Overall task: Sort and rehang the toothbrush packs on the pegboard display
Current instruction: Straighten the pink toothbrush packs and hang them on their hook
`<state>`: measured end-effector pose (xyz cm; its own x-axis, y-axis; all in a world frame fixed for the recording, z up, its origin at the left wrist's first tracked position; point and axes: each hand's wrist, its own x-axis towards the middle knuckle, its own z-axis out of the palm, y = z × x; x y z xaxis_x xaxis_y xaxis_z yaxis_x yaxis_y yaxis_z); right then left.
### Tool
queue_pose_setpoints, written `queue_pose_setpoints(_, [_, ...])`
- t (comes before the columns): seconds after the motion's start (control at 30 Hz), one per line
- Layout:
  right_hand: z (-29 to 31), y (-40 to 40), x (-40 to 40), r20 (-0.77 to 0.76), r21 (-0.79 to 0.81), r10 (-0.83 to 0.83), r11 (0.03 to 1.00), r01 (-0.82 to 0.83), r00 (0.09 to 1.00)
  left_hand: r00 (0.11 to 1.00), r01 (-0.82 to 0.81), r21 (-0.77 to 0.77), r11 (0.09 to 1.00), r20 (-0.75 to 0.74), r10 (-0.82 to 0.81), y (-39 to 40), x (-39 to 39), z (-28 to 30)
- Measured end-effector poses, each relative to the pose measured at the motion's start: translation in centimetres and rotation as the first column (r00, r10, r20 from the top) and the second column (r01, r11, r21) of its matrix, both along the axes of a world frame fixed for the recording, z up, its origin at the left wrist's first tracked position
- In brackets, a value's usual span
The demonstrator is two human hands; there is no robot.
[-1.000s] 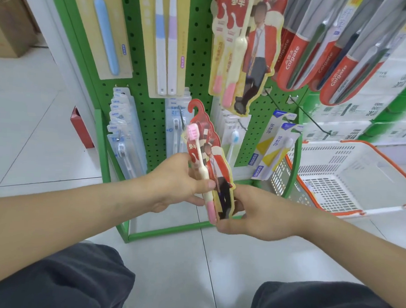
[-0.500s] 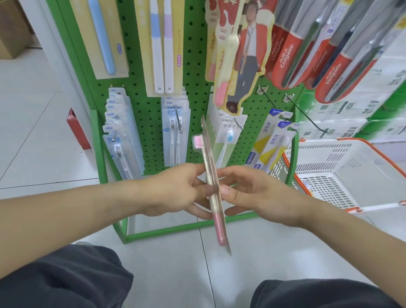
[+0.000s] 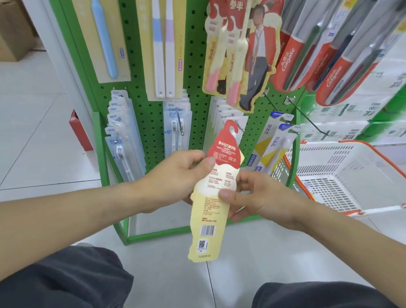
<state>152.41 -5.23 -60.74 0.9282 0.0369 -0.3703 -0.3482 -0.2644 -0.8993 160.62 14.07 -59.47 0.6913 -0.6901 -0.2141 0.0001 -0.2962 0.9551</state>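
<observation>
I hold a red-and-cream toothbrush pack [image 3: 212, 214] upright in front of the green pegboard [image 3: 150, 119], its printed back with barcode facing me and its hook tab at the top. My left hand [image 3: 175, 176] grips its left edge, thumb on the card. My right hand [image 3: 253, 198] pinches its right edge, thumb on the card. Two matching packs [image 3: 239, 50] hang on the board above. Red Colgate packs [image 3: 322, 61] hang to the upper right, clear blister packs [image 3: 123, 136] at the lower left, and blue-yellow packs [image 3: 272, 145] at the lower right.
A white basket with orange rim [image 3: 349, 179] stands on the floor to the right of the display. Bare metal pegs [image 3: 312, 122] stick out at the right of the board. A cardboard box [image 3: 7, 31] sits far left. My knees in dark trousers fill the bottom.
The pack has been turned around: a second ago its front with the pink brush faced me, then it was edge-on, now its printed back faces me. Both hands kept hold of it.
</observation>
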Motion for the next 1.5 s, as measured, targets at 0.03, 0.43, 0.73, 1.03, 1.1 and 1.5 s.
queue_pose_setpoints(0.03, [0.1,0.0,0.1,0.009,-0.012,-0.019,1.000,0.019,1.000,0.999,0.005,0.025,1.000,0.042,-0.006,0.1,0.2,-0.2])
queue_pose_setpoints(0.43, [0.8,-1.0,0.9,0.285,0.153,-0.355,0.934,0.324,0.890,0.994,0.103,0.162,0.981,0.030,-0.109,-0.1,0.1,-0.9])
queue_pose_setpoints(0.73, [1.2,-1.2,1.4,0.356,0.090,-0.395,0.916,0.390,0.847,0.979,0.177,0.231,0.957,0.056,-0.194,-0.1,-0.1,-0.8])
queue_pose_setpoints(1.03, [0.7,-1.2,1.3,0.324,0.049,-0.366,0.927,0.371,0.872,0.971,0.191,0.231,0.954,0.098,-0.218,0.1,0.1,-0.9])
queue_pose_setpoints(1.1, [0.7,-1.2,1.4,0.297,0.060,-0.352,0.935,0.350,0.888,0.980,0.172,0.212,0.962,0.062,-0.189,0.0,0.0,-0.9])
queue_pose_setpoints(1.5, [0.2,-1.5,0.8,0.038,0.003,-0.026,1.000,0.026,0.999,0.999,-0.030,0.128,0.991,-0.019,0.032,-0.4,0.4,-0.9])
